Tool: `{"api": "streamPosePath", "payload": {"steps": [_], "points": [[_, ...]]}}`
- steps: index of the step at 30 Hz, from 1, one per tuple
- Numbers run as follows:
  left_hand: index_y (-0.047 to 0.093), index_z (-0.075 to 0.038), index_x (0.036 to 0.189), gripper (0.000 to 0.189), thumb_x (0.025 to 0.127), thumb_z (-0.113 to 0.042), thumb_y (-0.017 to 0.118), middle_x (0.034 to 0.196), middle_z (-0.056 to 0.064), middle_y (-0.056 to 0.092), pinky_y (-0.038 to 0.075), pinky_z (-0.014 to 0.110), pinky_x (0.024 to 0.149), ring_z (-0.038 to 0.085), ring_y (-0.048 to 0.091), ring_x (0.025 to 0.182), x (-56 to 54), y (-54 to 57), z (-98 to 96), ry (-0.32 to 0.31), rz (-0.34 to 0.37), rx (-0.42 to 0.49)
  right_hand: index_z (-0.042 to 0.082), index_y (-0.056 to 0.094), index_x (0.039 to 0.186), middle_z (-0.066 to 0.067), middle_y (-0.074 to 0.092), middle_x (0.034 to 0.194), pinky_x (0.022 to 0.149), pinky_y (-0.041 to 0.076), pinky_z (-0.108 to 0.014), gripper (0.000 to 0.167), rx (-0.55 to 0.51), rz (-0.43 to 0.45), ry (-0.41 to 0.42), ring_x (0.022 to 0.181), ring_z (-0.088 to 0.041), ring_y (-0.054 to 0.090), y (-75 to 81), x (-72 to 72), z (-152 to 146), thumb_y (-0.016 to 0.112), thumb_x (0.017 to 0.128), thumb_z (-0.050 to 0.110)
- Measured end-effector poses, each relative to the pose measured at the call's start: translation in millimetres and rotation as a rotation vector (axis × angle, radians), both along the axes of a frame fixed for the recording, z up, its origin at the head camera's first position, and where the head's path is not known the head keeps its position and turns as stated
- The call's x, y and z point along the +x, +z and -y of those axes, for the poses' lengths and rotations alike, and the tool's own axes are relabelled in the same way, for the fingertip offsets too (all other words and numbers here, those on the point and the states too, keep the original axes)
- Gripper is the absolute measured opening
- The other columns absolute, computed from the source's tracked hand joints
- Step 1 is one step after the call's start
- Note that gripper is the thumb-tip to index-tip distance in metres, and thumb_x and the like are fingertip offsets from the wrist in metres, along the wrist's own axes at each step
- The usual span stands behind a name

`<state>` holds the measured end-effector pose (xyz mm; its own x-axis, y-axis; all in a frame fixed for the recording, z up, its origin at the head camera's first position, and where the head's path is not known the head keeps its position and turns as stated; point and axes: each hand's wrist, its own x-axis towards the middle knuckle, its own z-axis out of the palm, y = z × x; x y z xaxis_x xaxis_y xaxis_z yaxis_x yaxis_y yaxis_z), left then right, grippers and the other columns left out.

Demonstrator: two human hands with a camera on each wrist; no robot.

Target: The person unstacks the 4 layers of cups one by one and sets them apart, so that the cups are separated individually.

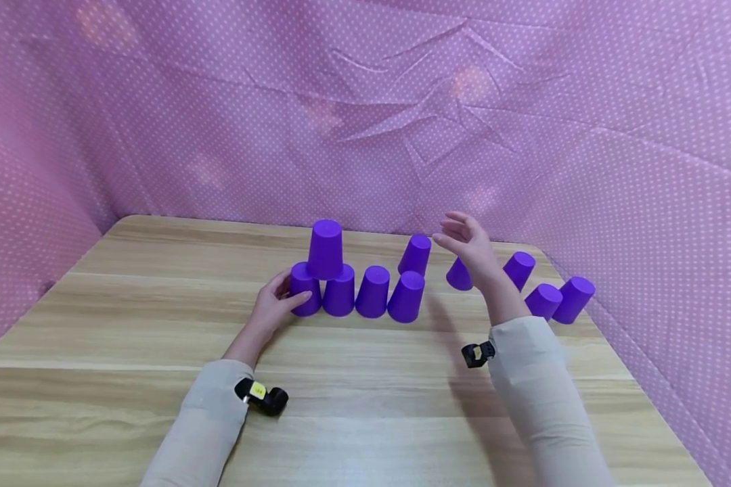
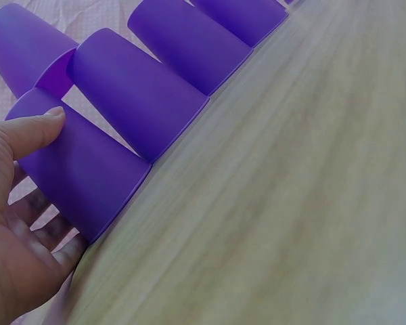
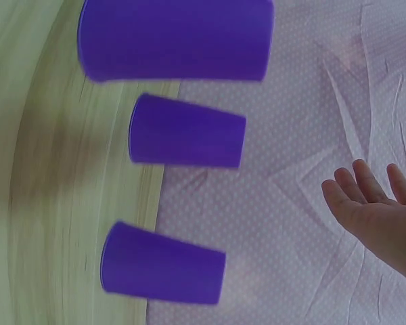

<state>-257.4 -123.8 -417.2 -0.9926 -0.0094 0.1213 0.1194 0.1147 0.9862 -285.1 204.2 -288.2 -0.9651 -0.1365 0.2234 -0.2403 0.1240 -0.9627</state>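
Purple cups stand upside down in a row. My left hand (image 1: 271,310) holds the row's leftmost cup (image 1: 311,281), thumb (image 2: 44,132) on its near side and fingers round the far side. An upper cup (image 1: 325,250) sits across the tops of that cup and the second cup (image 1: 339,294). To their right in the row come a third cup (image 1: 373,294) and a fourth cup (image 1: 406,299). My right hand (image 1: 470,245) is raised above the table with nothing in it, fingers loosely extended, in front of a cup (image 1: 459,276) that it partly hides.
Behind the fourth cup stands another cup (image 1: 415,256). Farther right are a cup (image 1: 519,269) beyond my right forearm, a cup (image 1: 542,301) partly behind the sleeve and a cup (image 1: 575,299) near the table's right edge. A pink dotted cloth (image 1: 365,135) hangs behind the wooden table (image 1: 365,406).
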Motion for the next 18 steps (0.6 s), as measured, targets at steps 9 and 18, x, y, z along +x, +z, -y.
{"api": "streamPosePath", "payload": {"steps": [9,18], "points": [[0.034,-0.006,0.131,0.063,0.077,-0.015,0.065,0.126,0.017,0.039,0.027,0.035,0.097,0.026,0.035,0.116,0.6,-0.4,-0.6,-0.006,0.002,0.0,-0.001,0.031,0.129,-0.019,0.039,0.126,0.095,0.03,-0.033,0.057,0.001,0.015,0.045,0.114,-0.027,0.038,-6.8,-0.9,24.8,0.059,0.079,0.004],[0.034,-0.006,0.132,0.063,0.077,-0.014,0.065,0.126,0.017,0.04,0.028,0.035,0.097,0.026,0.035,0.116,0.7,0.4,-0.4,-0.005,0.003,0.002,0.003,0.033,0.129,-0.017,0.041,0.125,0.095,0.03,-0.033,0.058,-0.016,0.047,0.099,0.114,-0.025,0.038,-13.8,-2.7,47.5,0.06,0.078,0.005]]}}
